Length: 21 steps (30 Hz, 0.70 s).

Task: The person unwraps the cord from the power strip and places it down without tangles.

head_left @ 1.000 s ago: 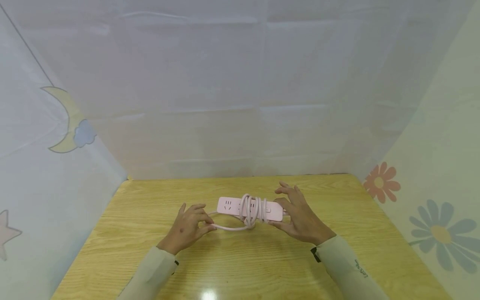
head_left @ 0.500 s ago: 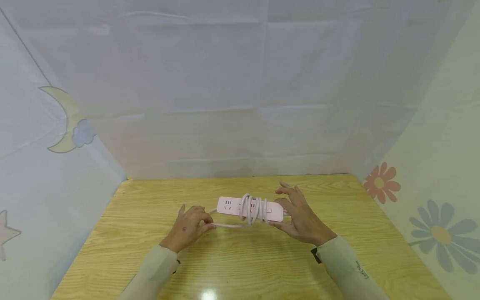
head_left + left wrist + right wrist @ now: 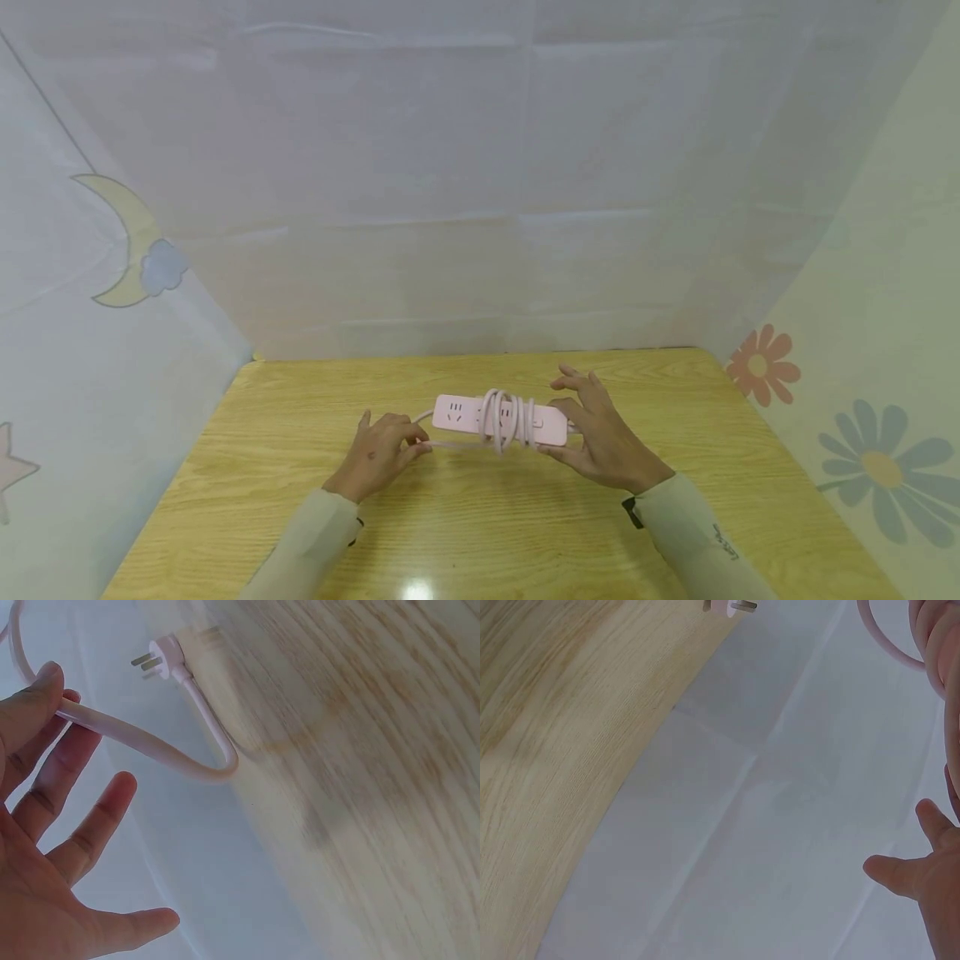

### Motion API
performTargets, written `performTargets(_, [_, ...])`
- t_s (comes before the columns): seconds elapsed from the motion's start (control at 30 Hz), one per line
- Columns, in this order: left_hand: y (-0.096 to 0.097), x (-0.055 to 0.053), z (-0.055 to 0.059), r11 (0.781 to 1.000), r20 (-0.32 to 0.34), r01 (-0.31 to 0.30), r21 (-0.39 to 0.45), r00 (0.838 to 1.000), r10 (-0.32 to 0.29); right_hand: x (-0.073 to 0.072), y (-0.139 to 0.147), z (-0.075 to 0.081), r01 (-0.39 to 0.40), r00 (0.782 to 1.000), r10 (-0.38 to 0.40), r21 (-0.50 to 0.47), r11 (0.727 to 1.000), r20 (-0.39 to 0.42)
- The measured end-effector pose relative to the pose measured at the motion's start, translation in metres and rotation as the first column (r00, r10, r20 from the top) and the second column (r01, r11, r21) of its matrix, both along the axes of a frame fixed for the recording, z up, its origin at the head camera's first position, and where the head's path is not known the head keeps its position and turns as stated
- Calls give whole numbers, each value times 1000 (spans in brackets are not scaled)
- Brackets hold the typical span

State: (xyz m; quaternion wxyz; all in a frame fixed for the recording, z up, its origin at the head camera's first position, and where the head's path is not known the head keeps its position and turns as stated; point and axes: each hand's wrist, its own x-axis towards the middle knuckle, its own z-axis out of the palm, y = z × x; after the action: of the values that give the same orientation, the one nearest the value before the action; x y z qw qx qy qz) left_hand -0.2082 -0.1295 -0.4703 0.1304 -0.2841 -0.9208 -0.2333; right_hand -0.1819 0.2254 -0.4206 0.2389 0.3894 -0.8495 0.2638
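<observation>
A pink power strip (image 3: pixel 456 412) is held above the table in the head view, with its socket side showing. Its pink cord (image 3: pixel 517 419) is wound in several turns around the middle. My right hand (image 3: pixel 603 442) grips the strip's right end between thumb and fingers. On the other side, my left hand (image 3: pixel 377 457) pinches a length of the cord between thumb and index finger, left of the strip. From that pinch the cord (image 3: pixel 150 742) bends round to a three-pin plug (image 3: pixel 169 658) in the left wrist view. The strip's underside is hidden.
Below lies a wood-grain table (image 3: pixel 480 533). White cloth (image 3: pixel 480 275) stands behind it, and patterned cloth panels with a moon (image 3: pixel 127 217) and flowers (image 3: pixel 881 468) flank both sides.
My left hand has shifted slightly right and up, and the cord between it and the strip lies straighter and higher. My right hand and the strip have hardly moved.
</observation>
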Motion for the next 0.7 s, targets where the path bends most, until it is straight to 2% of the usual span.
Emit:
performTargets(0.4, [5, -7, 3, 998, 55, -59, 32, 997, 57, 2, -2, 0, -11, 1000, 11, -2, 1000, -11])
performTargets(0.7, [6, -9, 2, 995, -58, -76, 65, 995, 79, 2, -1, -1, -12, 1000, 12, 4, 1000, 15])
